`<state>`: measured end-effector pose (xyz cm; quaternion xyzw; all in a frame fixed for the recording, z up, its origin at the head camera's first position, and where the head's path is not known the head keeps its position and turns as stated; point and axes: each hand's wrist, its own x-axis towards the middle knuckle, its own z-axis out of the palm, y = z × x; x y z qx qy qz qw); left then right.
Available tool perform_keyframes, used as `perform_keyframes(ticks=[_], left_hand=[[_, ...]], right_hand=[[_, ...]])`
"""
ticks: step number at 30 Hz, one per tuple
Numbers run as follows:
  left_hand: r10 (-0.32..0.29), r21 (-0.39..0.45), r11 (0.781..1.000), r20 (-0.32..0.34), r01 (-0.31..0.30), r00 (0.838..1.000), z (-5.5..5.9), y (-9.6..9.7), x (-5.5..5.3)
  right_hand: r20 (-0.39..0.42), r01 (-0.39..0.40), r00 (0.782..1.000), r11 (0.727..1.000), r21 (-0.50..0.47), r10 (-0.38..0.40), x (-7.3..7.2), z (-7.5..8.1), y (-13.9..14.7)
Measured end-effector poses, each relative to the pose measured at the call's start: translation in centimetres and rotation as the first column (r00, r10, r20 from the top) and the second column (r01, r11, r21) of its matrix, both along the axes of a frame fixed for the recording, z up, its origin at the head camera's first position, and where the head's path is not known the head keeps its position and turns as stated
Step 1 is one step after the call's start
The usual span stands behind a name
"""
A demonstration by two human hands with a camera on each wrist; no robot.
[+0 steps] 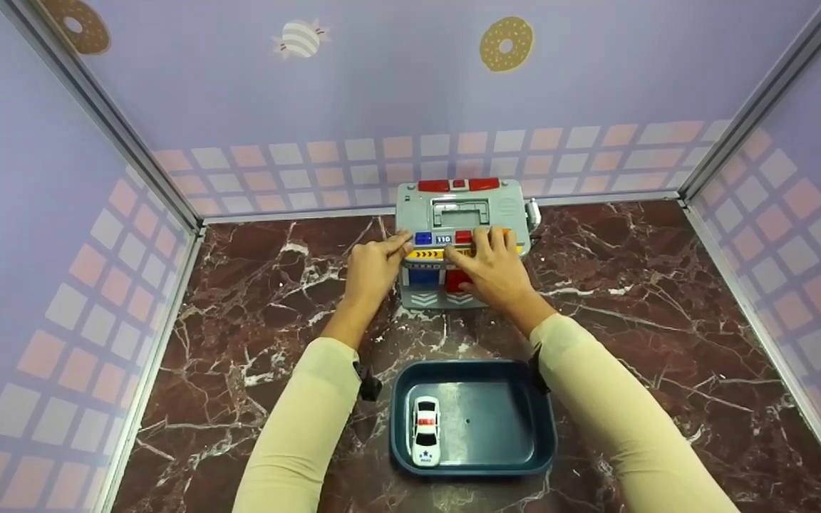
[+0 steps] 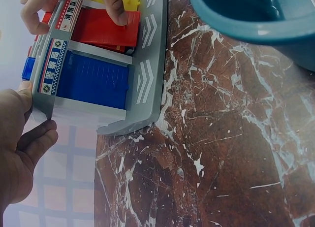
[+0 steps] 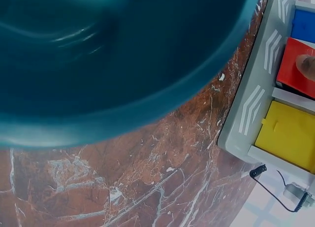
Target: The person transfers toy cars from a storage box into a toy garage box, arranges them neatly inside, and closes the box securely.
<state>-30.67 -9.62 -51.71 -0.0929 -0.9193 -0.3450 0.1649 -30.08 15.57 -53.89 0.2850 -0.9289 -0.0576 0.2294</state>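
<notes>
Near the far edge of the dark red, pale-veined marble-patterned bench (image 1: 254,313), a grey box-shaped plastic toy garage (image 1: 446,230) is set with its long axis running left to right, its doors faced toward the near edge. Both hands are on it. Its near left roof corner is pinched by the left hand (image 1: 373,267); its front roof edge is grasped by the right hand (image 1: 499,274), whose thumb is laid on the red rectangular plastic door (image 2: 106,30) in the middle bay. That door is thus nearer the right hand; it is seen tilted slightly out of its frame, while the ribbed blue plastic door (image 2: 91,81) on the left and the smooth yellow plastic door (image 3: 288,136) on the right lie flat. Toward the bench's near edge, a white, glossy toy police car (image 1: 425,438) is held lengthwise against the left wall of a dark teal, round-cornered plastic tray (image 1: 489,424).
</notes>
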Motion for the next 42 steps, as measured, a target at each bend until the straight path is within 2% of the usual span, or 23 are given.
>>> perform_keyframes(ticks=[10,16,23,34,42], left_hand=[[0.006,0.004,1.0,0.021,-0.006,1.0,-0.04,0.06,-0.01],[-0.01,0.013,1.0,-0.004,0.01,1.0,-0.14,0.08,-0.02],[-0.015,0.02,1.0,-0.03,0.016,0.999,-0.1,0.0,0.02],[-0.02,0.023,1.0,-0.017,0.021,1.0,-0.15,-0.07,0.07],[-0.02,0.029,0.999,-0.019,0.021,1.0,-0.11,-0.05,0.07]], right_hand=[[-0.09,0.013,0.996,1.0,0.009,-0.012,-0.22,-0.52,-0.18],[-0.145,0.0,0.989,1.0,-0.013,-0.002,-0.52,-0.91,-0.2],[-0.135,0.001,0.991,0.999,-0.033,-0.005,-0.67,-0.88,-0.35],[-0.106,0.021,0.994,1.0,-0.017,-0.023,-0.56,-0.82,-0.47],[-0.169,0.008,0.986,0.999,-0.039,-0.015,-0.74,-0.92,-0.38]])
